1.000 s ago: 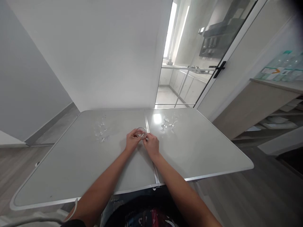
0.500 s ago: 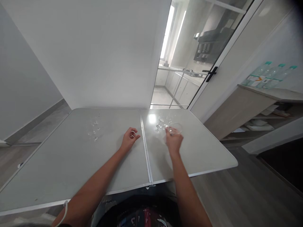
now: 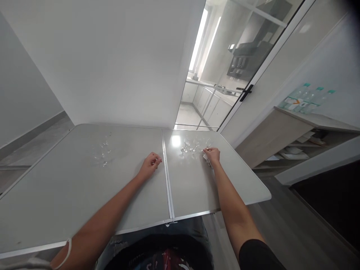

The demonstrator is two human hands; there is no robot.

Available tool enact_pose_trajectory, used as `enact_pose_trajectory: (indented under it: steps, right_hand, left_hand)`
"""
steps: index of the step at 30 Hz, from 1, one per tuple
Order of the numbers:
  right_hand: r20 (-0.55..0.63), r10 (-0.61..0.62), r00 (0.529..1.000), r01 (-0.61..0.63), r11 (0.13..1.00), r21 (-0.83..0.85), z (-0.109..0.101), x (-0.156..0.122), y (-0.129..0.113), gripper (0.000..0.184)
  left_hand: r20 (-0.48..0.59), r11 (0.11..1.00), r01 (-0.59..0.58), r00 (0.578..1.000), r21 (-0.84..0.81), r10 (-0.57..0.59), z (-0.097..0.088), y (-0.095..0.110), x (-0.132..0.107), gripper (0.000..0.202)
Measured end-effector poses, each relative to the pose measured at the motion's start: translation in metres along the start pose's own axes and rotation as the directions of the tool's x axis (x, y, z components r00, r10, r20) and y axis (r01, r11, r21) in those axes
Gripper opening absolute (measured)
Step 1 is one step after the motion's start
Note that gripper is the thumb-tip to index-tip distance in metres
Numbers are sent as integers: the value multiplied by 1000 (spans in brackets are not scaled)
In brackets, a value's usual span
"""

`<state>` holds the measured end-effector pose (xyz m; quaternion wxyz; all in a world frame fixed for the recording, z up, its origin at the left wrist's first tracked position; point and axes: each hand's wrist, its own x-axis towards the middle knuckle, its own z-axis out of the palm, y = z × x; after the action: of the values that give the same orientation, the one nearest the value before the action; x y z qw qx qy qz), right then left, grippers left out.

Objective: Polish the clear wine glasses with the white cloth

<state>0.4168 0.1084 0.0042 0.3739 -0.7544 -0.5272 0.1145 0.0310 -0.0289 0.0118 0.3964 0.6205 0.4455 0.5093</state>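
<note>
My right hand [image 3: 212, 153] is on the right half of the table, its fingertips pinched low on a clear stemmed glass [image 3: 208, 142]. The fingers partly cover the glass's lower end. Just left of it stand two more clear stemmed glasses, one in the middle [image 3: 194, 149] and one farther left [image 3: 184, 149]. My left hand [image 3: 151, 164] rests near the table's centre seam, loosely curled, with nothing visible in it. Several clear glass pieces [image 3: 104, 153] sit together on the left half; their outlines are too faint to make out fully.
The pale folding table [image 3: 135, 202] has a metal seam [image 3: 167, 172] down its middle. A white wall panel [image 3: 126, 67] and a glazed door [image 3: 213, 75] border its far edge. Plastic bottles [image 3: 302, 99] stand on a wooden cabinet [image 3: 284, 127] at the right.
My right hand has moved right with the glass, which now stands beside the other two. My left hand stays near the seam, its fingers slightly more curled. The view has shifted a little.
</note>
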Motion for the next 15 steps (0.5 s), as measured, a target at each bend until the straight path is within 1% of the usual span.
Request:
enact_pose_trajectory:
  steps: [3, 7, 12, 15]
  right_hand:
    - [8, -2, 1000, 2, 1000, -8, 6, 3, 2, 30]
    - [17, 1, 1000, 0, 1000, -25, 10, 2, 0, 31]
    - [30, 4, 1000, -2, 998, -61, 7, -1, -8, 32]
    - [24, 33, 999, -31, 996, -84, 0, -9, -10, 34]
  left_hand:
    - [14, 1000, 25, 1000, -1, -25, 0, 7, -1, 39]
    - [14, 999, 38, 999, 16, -39, 0, 14, -3, 42]
    - [8, 999, 31, 999, -24, -31, 0, 12, -2, 45]
    - [-1, 998, 20, 1000, -56, -20, 2, 8, -1, 43]
